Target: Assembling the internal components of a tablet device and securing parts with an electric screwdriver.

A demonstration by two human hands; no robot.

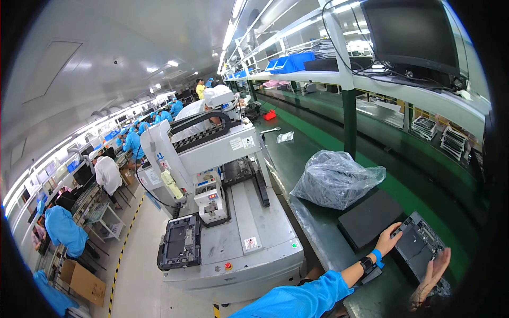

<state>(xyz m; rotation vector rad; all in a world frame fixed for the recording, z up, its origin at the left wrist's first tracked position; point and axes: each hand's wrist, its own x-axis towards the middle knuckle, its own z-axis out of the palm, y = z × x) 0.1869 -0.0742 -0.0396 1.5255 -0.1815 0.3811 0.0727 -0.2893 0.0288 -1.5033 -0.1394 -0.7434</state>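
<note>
On the green bench at the lower right lies a thin laptop base (414, 245), its circuit board and inner parts exposed along the far edge. My left hand (389, 239), wearing a blue wrist strap and a black watch, grips its left edge. At the near right side of the base is my right hand (437, 267), fingers stretched out and holding nothing; whether it touches the base I cannot tell. A dark flat slab (370, 216) lies just left of the base. Clear plastic film (442, 288) shows beside my right hand.
A crumpled clear plastic bag (337, 180) sits farther along the bench. To the left stands a white machine (254, 212) with a black fixture tray (180, 243) and a red button (228, 266). A shelf post (350, 122) and monitor (411, 34) rise beyond. People in blue work across the aisle.
</note>
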